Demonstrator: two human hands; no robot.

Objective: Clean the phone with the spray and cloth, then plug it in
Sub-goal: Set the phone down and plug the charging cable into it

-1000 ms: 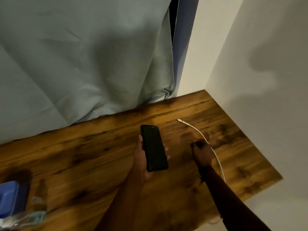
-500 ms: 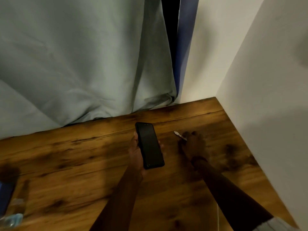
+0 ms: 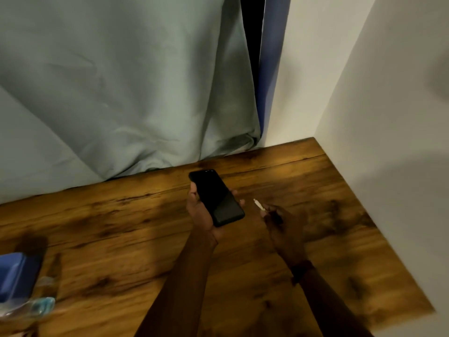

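Note:
My left hand (image 3: 201, 212) cradles a black phone (image 3: 216, 197), screen up and dark, above the wooden table (image 3: 121, 227). Just to its right my right hand (image 3: 283, 221) pinches the white plug of a charging cable (image 3: 258, 204), the tip pointing up-left toward the phone's lower end with a small gap between them. The rest of the cable is hidden behind my hand and arm. A clear spray bottle (image 3: 36, 306) lies blurred at the table's lower left. I see no cloth.
A blue box-like object (image 3: 17, 273) sits at the left edge beside the bottle. A grey-green curtain (image 3: 121, 93) hangs along the table's far edge. White walls (image 3: 388, 117) close in the table's right side and far corner.
My right hand picked the cable's plug end off the table and brought it left toward the phone. The left hand kept the phone, tilting its lower end toward the plug.

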